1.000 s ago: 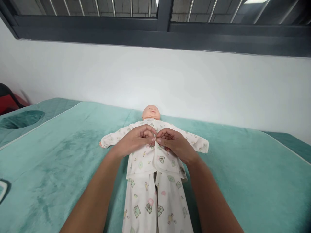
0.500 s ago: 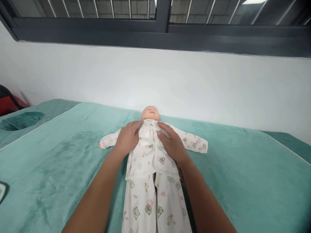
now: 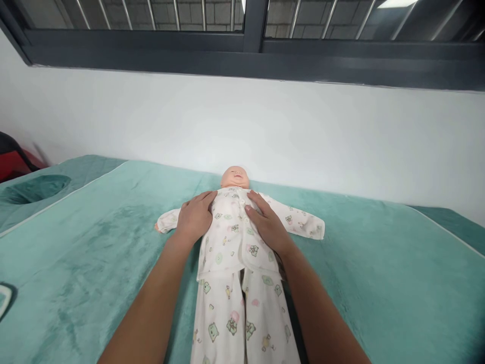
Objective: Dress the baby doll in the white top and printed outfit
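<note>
A baby doll lies on its back, head toward the wall, arms spread out. It wears a white, bear-printed button-front top and matching trousers. My left hand rests flat on the top at the doll's shoulder and sleeve on the left, fingers stretched out. On the other side of the front opening, my right hand lies flat on the chest with its fingers extended. Neither hand grips the cloth. Small buttons run down the middle between the hands. The doll's feet are out of view.
A green plush cover spreads under the doll, with a round hollow at the left. Behind stands a white wall below a dark window frame with bars. A red and black object sits at the far left.
A second ago both hands pinched the top's front edges together at the middle. They have let go, moved apart and flattened onto the chest. My left hand has slid a little further left.
</note>
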The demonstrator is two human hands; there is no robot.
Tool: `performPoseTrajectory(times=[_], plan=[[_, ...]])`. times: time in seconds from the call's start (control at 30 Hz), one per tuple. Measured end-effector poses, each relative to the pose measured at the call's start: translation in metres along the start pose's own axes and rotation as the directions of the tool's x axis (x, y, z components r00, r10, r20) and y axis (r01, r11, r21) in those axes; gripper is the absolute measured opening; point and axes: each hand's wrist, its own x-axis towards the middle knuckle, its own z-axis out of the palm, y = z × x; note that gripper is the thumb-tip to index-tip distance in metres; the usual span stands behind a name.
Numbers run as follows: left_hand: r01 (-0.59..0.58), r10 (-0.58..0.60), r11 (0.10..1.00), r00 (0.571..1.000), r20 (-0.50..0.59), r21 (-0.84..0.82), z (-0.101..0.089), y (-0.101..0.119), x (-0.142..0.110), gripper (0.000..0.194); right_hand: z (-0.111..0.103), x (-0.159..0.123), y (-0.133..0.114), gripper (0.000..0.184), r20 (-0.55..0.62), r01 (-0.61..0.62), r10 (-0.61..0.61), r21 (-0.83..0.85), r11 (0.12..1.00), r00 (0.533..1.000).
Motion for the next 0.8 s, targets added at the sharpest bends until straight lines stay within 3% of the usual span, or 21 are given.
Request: performPoseTrajectory(times=[0.23, 0.3, 0.4, 0.5, 0.6, 0.7, 0.8], plan=[[0.059, -0.046, 0.991, 0.993, -0.104, 0.121, 0.005, -0.022, -0.026, 0.055, 0.011, -0.009, 0.001, 0.033, -0.324, -0.048, 0.112, 0.197, 0.979, 0.939], [0.105, -0.088, 0.985, 0.989, -0.121, 0.138, 0.002, -0.036, -0.042, 0.051, 0.012, -0.018, 0.005, 0.034, -0.346, -0.074, 0.143, 0.204, 0.976, 0.927], [0.237, -0.215, 0.961, 0.965, -0.152, 0.143, -0.005, -0.059, -0.065, 0.048, 0.004, -0.036, 0.019, 0.042, -0.263, -0.053, 0.076, 0.095, 0.994, 0.962], [0.378, -0.347, 0.916, 0.915, -0.208, 0.135, -0.010, -0.072, -0.078, 0.047, -0.027, -0.050, 0.046, 0.052, -0.158, 0.060, -0.096, -0.218, 0.974, 0.983], [0.463, -0.425, 0.877, 0.871, -0.249, 0.124, -0.013, -0.073, -0.082, 0.044, -0.077, -0.054, 0.081, 0.059, -0.259, 0.021, -0.185, -0.528, 0.849, 0.948], [0.455, -0.423, 0.882, 0.879, -0.223, 0.123, -0.014, -0.070, -0.082, 0.040, -0.119, -0.051, 0.107, 0.061, -0.409, -0.200, -0.121, -0.658, 0.726, 0.904], [0.436, -0.415, 0.897, 0.886, -0.209, 0.069, -0.016, -0.069, -0.083, 0.038, -0.135, -0.044, 0.115, 0.051, -0.359, -0.269, -0.012, -0.722, 0.638, 0.933]])
